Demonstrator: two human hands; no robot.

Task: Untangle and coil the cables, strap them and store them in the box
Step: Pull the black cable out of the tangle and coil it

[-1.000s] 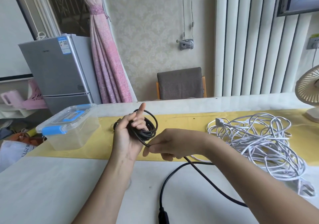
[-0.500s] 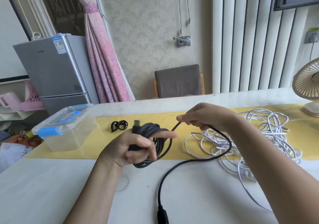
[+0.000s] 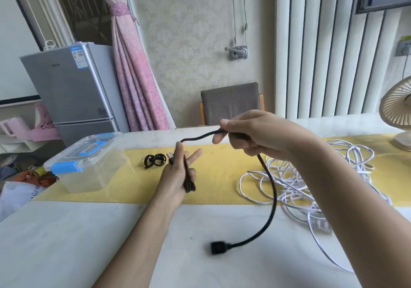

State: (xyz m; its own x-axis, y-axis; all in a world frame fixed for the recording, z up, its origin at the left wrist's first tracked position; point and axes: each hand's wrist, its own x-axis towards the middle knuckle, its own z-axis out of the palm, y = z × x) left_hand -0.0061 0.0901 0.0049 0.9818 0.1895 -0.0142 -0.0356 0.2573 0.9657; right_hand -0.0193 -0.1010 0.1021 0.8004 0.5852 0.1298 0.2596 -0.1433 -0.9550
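Observation:
My left hand [image 3: 178,176] holds the coiled part of a black cable [image 3: 270,190] edge-on against its palm, fingers partly spread. My right hand [image 3: 255,134] pinches the free run of the same cable above the table, over the yellow runner. From there the cable hangs down to its black plug [image 3: 219,247], which lies on the white tabletop. A tangled white cable [image 3: 295,187] lies heaped at the right. Black straps [image 3: 154,160] sit on the runner, left of my left hand. The clear box [image 3: 89,165] with blue lid latches stands closed at the left.
A yellow runner [image 3: 222,176] crosses the white table [image 3: 66,243]. A beige fan [image 3: 398,114] stands at the far right edge. Behind the table are a grey chair [image 3: 230,103], a small fridge [image 3: 71,87] and a pink curtain.
My right hand has lifted the free cable up and left, drawing another loop toward my left hand. The plug end has slid farther onto the table. My left hand has turned the coil edge-on.

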